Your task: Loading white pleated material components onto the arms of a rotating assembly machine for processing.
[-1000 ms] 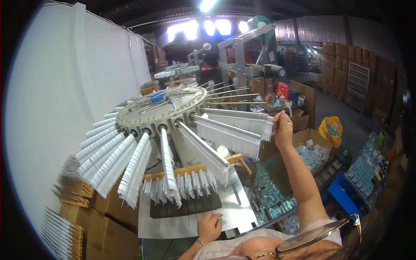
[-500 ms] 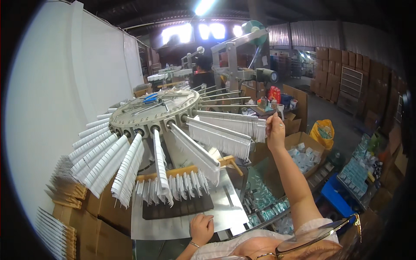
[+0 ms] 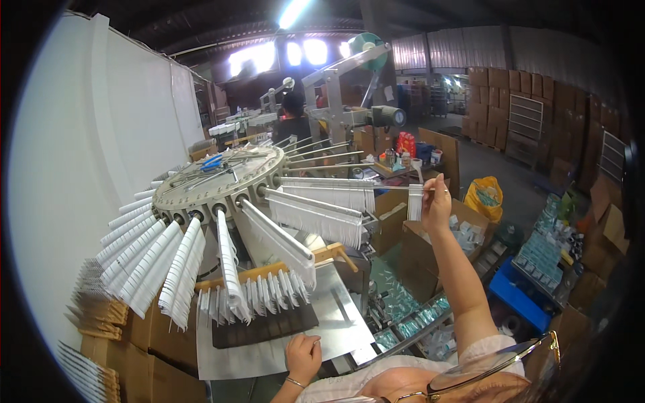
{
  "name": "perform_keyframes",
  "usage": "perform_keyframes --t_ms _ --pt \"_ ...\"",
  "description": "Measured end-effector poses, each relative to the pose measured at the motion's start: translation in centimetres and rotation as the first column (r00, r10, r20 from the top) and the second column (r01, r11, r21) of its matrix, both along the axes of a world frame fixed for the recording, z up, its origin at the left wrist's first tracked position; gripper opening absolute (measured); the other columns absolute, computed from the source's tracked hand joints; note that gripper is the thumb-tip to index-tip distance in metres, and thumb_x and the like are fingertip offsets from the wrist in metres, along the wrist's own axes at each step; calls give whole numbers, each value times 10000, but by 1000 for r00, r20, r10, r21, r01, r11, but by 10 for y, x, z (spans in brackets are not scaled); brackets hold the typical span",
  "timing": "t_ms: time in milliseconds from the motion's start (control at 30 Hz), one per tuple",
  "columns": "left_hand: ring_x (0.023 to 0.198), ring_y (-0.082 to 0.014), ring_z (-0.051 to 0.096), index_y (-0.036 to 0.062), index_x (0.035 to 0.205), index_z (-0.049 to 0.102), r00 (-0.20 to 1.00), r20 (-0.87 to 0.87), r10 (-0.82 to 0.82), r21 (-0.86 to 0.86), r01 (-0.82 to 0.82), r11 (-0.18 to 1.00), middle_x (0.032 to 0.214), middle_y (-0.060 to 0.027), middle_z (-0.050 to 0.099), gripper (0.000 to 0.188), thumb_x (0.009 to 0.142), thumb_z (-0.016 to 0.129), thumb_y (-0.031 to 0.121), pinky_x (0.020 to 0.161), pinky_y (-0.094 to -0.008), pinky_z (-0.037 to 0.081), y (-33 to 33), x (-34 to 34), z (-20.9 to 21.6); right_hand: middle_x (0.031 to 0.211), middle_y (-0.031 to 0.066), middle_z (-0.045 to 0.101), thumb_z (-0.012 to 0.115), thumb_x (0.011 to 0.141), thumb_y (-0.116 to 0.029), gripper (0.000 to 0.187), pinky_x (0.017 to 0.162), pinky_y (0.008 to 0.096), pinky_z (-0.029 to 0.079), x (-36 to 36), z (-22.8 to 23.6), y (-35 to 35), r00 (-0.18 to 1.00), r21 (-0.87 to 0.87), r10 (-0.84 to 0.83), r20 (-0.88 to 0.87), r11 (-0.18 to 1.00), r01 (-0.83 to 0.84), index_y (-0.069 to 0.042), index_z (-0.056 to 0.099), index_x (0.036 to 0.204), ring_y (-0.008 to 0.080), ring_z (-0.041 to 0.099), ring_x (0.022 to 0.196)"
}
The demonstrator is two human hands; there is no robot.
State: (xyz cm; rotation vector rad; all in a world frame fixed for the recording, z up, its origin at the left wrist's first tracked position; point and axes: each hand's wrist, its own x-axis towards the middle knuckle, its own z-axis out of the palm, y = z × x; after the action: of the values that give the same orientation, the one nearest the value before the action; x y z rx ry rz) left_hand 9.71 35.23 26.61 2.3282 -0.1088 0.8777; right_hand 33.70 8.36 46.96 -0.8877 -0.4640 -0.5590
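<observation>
At 3 o'clock, my right hand (image 3: 437, 205), nearly closed, pinches thin rod (image 3: 391, 187) or white strip bundle (image 3: 416, 203), which I cannot tell; the near-level rod presumably lets strips hang freely. At 6 o'clock, my left hand (image 3: 304, 356) rests half-open, apparently empty.

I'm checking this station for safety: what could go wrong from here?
A small bunch of white strips hangs on a thin rod beside the right hand, so it might slip off and drop. Bare rods jut from the wheel and might poke or snag someone leaning in. The blue-handled tool on top could slide if knocked.
</observation>
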Motion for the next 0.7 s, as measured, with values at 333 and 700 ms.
perform_keyframes --t_ms 333,700 --pt "693 -267 502 62 758 596 988 73 -134 76 128 989 735 -85 527 100 668 564 89 637 -360 389 -15 14 46 477 -60 334 412 862 -425 380 344 171 220 -30 -29 -118 990 291 -69 -121 951 102 -142 445 611 40 294 383" --pt "644 -266 539 42 1105 465 957 19 -290 54 289 956 718 -117 531 362 746 505 27 618 -326 444 -64 53 111 501 -1 395 227 819 -606 665 434 216 287 -62 -73 19 808 6 547 -218 829 -560 -31 551 743 99 343 433"
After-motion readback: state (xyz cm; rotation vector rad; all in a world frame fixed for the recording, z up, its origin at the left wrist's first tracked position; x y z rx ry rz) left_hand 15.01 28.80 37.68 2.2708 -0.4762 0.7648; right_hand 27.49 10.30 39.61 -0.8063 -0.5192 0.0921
